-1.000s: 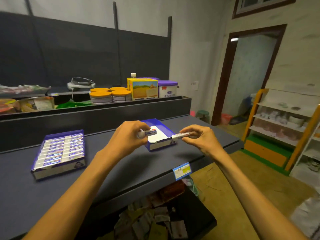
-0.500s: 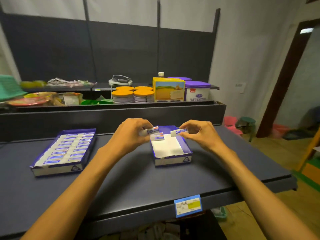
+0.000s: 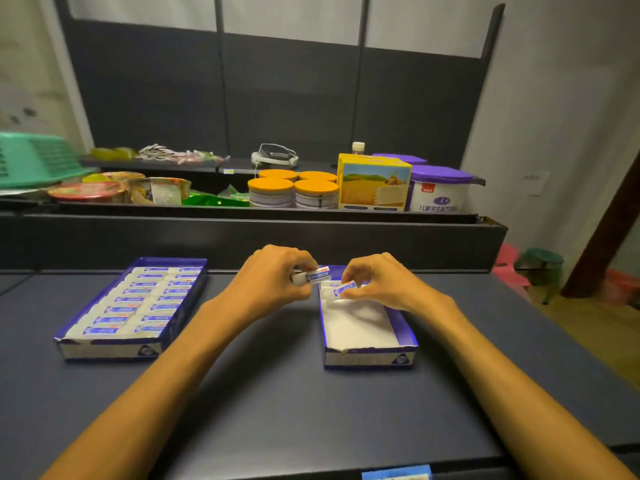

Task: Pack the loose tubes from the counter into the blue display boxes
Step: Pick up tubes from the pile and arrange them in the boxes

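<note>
Both hands are pinching tubes: left hand [image 3: 273,277] beside, right hand [image 3: 379,282] now lowering into, the near-empty display box [image 3: 369,356]; full box [image 3: 107,349] lying well left.

My single view, head-worn wide-angle: I look forward and down from close above the dark counter [image 3: 277,403], both forearms entering from the bottom edge, facing the rear shelf [image 3: 242,216] and grey wall panel [image 3: 277,98]; no second view shares coverage.
</note>
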Available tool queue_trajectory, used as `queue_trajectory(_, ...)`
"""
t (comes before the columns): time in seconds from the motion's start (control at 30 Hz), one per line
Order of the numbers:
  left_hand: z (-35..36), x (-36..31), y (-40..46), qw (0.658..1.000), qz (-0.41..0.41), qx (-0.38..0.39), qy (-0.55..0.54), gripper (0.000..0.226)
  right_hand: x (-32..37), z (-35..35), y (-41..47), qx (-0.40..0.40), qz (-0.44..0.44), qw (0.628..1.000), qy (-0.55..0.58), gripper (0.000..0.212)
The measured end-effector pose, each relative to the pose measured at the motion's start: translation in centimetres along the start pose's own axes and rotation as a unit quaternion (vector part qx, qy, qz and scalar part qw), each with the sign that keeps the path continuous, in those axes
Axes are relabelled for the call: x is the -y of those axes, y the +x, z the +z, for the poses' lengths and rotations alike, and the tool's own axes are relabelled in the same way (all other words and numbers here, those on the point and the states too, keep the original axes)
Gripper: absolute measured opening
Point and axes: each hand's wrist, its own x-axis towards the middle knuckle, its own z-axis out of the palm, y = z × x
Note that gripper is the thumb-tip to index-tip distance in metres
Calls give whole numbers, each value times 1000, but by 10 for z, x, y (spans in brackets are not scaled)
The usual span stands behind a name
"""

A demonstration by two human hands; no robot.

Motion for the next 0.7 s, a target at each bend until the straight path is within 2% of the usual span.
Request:
queue_trajectory(0.17, 5, 1, -2, 1000, -17, -5, -23, 29, 1, 6, 7, 32, -45, 998, -14, 21)
queue_trajectory(0.4, 9, 1, -5, 998, -35, -1, -43, 30, 4, 5, 7, 42, -82, 987, -128, 21)
queue_trajectory(0.57, 12, 1, -8, 998, -39, 15, -53, 31, 8, 7, 8, 43, -82, 990, -102, 21)
queue_trajectory(0.7, 12, 1, -10, 997, -40, 12, -59, 31, 13, 11, 11, 46, -77, 988, -123, 22)
